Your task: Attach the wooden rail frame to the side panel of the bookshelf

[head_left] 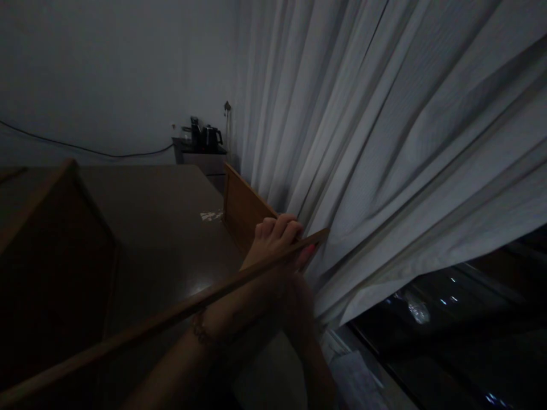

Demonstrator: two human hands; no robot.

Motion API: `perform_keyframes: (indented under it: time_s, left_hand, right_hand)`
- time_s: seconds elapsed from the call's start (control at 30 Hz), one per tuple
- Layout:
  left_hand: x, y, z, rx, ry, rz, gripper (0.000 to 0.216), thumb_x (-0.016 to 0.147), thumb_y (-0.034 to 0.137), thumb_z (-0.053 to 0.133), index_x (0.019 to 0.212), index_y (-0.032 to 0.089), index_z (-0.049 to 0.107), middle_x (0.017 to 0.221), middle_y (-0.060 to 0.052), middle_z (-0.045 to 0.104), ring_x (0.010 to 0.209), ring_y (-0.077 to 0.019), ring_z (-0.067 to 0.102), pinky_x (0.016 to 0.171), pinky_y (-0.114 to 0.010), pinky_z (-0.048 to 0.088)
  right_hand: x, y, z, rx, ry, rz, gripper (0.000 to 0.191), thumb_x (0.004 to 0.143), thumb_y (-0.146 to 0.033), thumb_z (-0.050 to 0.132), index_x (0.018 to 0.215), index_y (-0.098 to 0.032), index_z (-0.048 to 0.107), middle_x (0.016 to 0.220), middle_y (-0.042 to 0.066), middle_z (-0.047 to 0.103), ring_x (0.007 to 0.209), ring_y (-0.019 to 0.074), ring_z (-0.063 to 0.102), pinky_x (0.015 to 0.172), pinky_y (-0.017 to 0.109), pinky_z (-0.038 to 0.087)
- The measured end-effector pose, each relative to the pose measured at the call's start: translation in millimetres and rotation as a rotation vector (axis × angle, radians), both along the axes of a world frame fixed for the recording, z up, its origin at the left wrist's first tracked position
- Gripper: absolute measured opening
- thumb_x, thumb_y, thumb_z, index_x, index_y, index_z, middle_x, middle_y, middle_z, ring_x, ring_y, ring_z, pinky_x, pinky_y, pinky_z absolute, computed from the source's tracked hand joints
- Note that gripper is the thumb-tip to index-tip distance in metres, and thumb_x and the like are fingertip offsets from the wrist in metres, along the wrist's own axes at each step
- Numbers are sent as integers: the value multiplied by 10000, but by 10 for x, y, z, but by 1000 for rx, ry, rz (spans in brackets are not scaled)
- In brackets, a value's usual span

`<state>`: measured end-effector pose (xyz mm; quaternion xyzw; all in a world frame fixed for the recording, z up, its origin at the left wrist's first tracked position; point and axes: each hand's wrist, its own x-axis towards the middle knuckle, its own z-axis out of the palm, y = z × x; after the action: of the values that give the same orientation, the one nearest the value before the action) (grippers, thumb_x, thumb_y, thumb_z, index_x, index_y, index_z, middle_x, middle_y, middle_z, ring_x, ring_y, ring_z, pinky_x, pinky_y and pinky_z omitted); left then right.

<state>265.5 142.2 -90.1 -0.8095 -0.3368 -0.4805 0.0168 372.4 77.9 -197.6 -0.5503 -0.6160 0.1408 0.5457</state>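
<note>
A long thin wooden stick (171, 310) runs from the lower left corner up to the edge of a white curtain (384, 171). Near the stick's far end, my left hand (273, 242) has its fingers curled over the top of the stick; a bracelet shows on that wrist. My right hand (297, 299) lies just below it in deep shadow, close to the curtain's edge, and its fingers cannot be made out. The stick's tip touches the curtain folds.
A dark brown table (162, 228) lies on the left, with an upright wooden panel (241, 208) at its right side. A kettle (211, 136) stands on a small cabinet at the back wall. A dark window (448, 319) shows under the curtain.
</note>
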Motion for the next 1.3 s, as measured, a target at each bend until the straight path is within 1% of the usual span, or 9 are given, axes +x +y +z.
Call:
perform_keyframes:
  time_s: [0.17, 0.47, 0.63, 0.73, 0.9, 1.0, 1.1, 1.2, 1.3]
  left_hand:
    - [-1, -5, -11, 17, -29, 28, 373, 851, 559, 486, 1016, 226, 503, 1151, -61, 546, 974, -216, 449, 847, -388, 323]
    - [-62, -14, -1, 37, -73, 72, 521, 785, 621, 541, 1095, 216, 438, 1254, -107, 496, 1160, -259, 408, 950, -431, 260]
    - [-87, -27, 7, -25, -27, 141, 613, 732, 678, 564, 1153, 240, 480, 1275, -103, 473, 1181, -279, 373, 968, -447, 240]
    - [-95, -23, 18, 11, -14, 141, 650, 712, 705, 566, 1189, 267, 504, 1337, -98, 467, 1236, -296, 357, 990, -461, 225]
    - [-101, -19, -16, 95, -34, 157, 759, 692, 743, 547, 1271, 260, 457, 1458, -113, 402, 1390, -307, 247, 1090, -483, 120]
    - [-117, -5, -85, 122, -51, 187, 836, 699, 752, 526, 1330, 224, 380, 1500, -144, 343, 1433, -307, 178, 1126, -489, 37]
    - [-146, 4, -144, 79, -62, 205, 921, 690, 765, 524, 1366, 173, 321, 1514, -197, 293, 1449, -328, 121, 1133, -527, 55]
    - [-171, -53, -198, -52, -114, 200, 975, 693, 756, 534, 1396, 143, 252, 1509, -232, 277, 1449, -353, 117, 1130, -591, 118]
    - [-179, -225, -395, -173, -155, 208, 968, 736, 709, 530, 1449, 174, 153, 1537, -222, 213, 1458, -359, 101, 1130, -638, 155]
  right_hand:
    - [2, 5, -11, 3, 24, 4, 247, 955, -297, 399, 985, -216, 631, 910, 52, 659, 816, 167, 603, 750, 298, 485]
    - [-21, -41, 164, 66, -19, -32, 264, 932, -288, 400, 924, -208, 651, 853, 66, 659, 797, 188, 612, 703, 306, 485]
    - [-41, -42, 186, 98, -16, -31, 266, 915, -264, 396, 928, -217, 658, 859, 69, 667, 806, 207, 627, 706, 338, 494]
    - [-42, -32, 186, 117, -20, -45, 273, 907, -251, 387, 920, -237, 660, 835, 63, 658, 801, 218, 631, 689, 354, 495]
    - [-23, -16, 143, 111, -21, -45, 283, 922, -297, 383, 884, -245, 658, 789, 48, 636, 755, 203, 623, 661, 337, 492]
    - [-17, -6, 87, 114, 23, -66, 287, 931, -343, 399, 926, -238, 666, 842, 55, 654, 796, 203, 630, 686, 330, 497]
    - [3, -10, 43, 112, 64, -91, 291, 941, -349, 415, 1001, -212, 665, 885, 66, 671, 835, 204, 631, 729, 332, 503]
    - [59, -46, 24, 122, 128, -131, 317, 960, -339, 404, 1088, -187, 650, 933, 75, 673, 867, 195, 627, 759, 324, 499]
    - [125, -134, -2, 157, 161, -198, 325, 966, -336, 411, 1124, -185, 651, 1035, 87, 662, 948, 193, 618, 793, 311, 483]
